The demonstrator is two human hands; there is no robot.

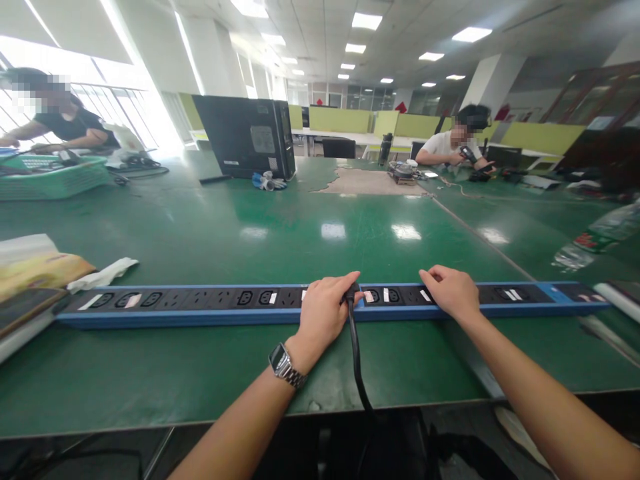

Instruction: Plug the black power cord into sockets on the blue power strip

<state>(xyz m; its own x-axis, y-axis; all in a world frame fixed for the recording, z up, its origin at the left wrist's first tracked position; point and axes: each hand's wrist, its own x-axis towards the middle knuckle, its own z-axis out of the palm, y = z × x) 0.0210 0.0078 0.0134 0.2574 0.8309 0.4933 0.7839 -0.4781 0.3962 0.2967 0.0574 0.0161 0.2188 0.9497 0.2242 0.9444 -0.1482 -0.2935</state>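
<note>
A black plug (353,292) sits over the middle of a blue strip (200,317), which runs left to right across our green table (210,380). Our left hand (324,303) grips it; our right (454,292) curls farther right, contents hidden from us.

Long blue-railed power strip (200,318): smooth, semi-gloss, painted-metal look; inset w/ blk. plastic sockets (151,299), matt, and small white paper-like stickers (91,302). Thick blk. cable (356,353): rubbery sheath, dull sheen. Silver link-band wristwatch (295,378): polished metal, dark glassy face. Broad green tabletop (210,247): smooth, v. glossy, w/ bright reflections; ragged beige patch (367,183) in same, matt. Boxy blk. computer case (220,127): sheet-metal look, low sheen. Green lattice basket (60,185): moulded plastic. Clear bottle (613,223): thin, shiny plastic. Yellow packet (45,275): crinkled, film-like.
</note>
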